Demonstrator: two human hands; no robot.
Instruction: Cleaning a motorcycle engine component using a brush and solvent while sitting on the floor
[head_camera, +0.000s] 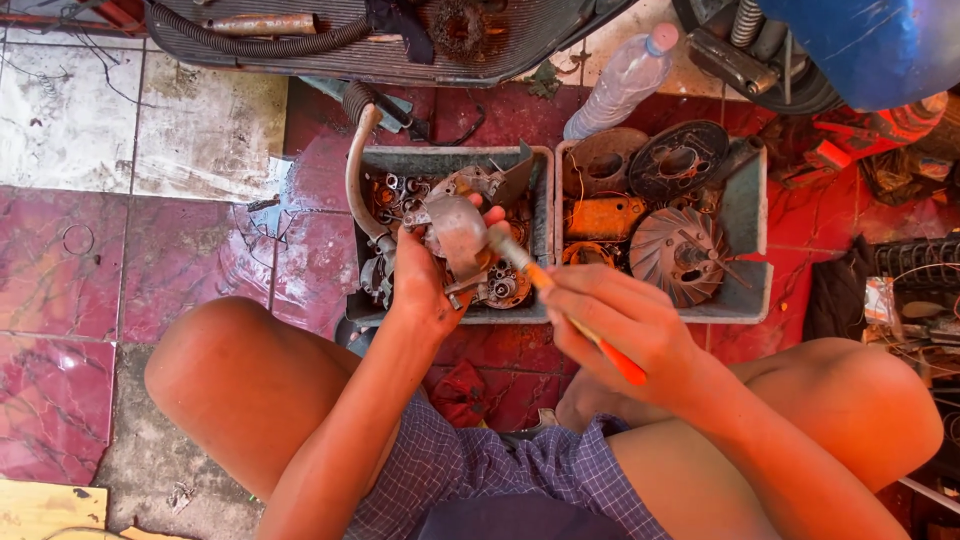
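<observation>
My left hand (420, 285) holds a greasy grey metal engine part (455, 232) over the left grey tray (445, 160). My right hand (615, 320) grips a paintbrush with an orange handle (600, 345); its bristle tip touches the metal part near my left thumb. The left tray holds several small oily gears, bearings and bolts, partly hidden behind my hand and the part. I sit with bare knees on either side of the trays.
A second grey tray (745, 195) on the right holds round clutch plates and a finned pulley (680, 255). A clear plastic bottle (625, 80) lies behind it. A curved metal pipe (355, 190) leans at the left tray. Red tiled floor, motorcycle parts above.
</observation>
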